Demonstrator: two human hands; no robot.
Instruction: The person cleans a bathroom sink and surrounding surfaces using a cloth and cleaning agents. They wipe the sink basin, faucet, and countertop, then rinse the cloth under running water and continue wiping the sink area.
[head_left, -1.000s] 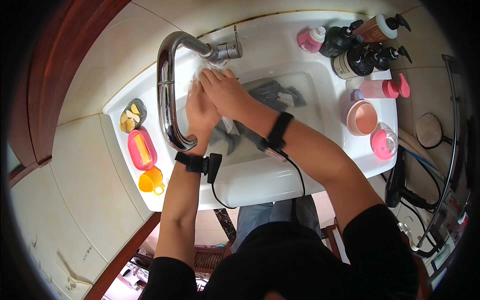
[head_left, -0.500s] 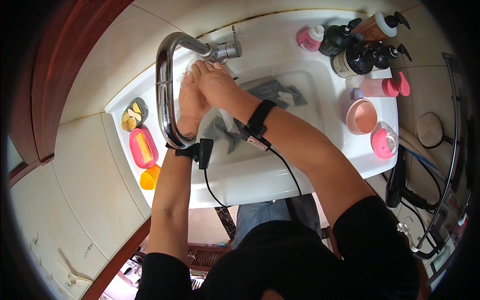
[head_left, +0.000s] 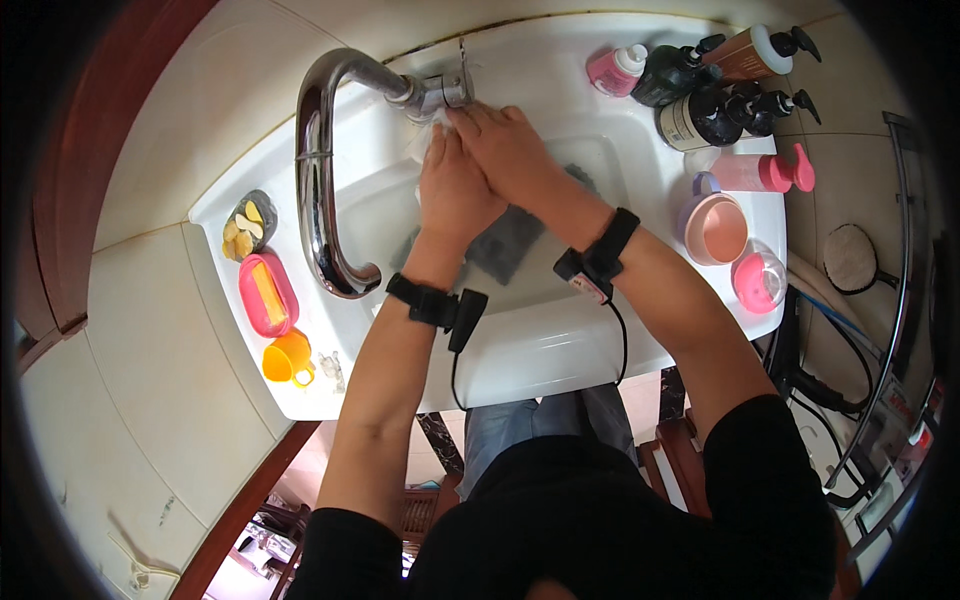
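Both hands are at the back of a white sink [head_left: 560, 340], by the base of a curved chrome tap [head_left: 320, 190]. My left hand [head_left: 455, 190] presses a white cloth [head_left: 428, 135] against the tap's base, and only small bits of the cloth show around its fingers. My right hand [head_left: 505, 145] lies across the left one, its fingertips reaching the tap's base and lever [head_left: 450, 92]. What the right hand holds is hidden. A dark grey cloth [head_left: 510, 245] lies in the basin below the hands. Each wrist carries a black band with a cable.
Several pump bottles [head_left: 715, 95] and a pink bottle [head_left: 615, 70] stand at the sink's back right. A pink cup [head_left: 722, 228] and a pink lidded jar [head_left: 757, 282] sit on the right rim. On the left rim are a pink soap box [head_left: 265, 293], an orange cup [head_left: 287, 357] and a small dish [head_left: 245, 225].
Both hands have moved up from over the basin to the tap's base. The view has shifted with them.
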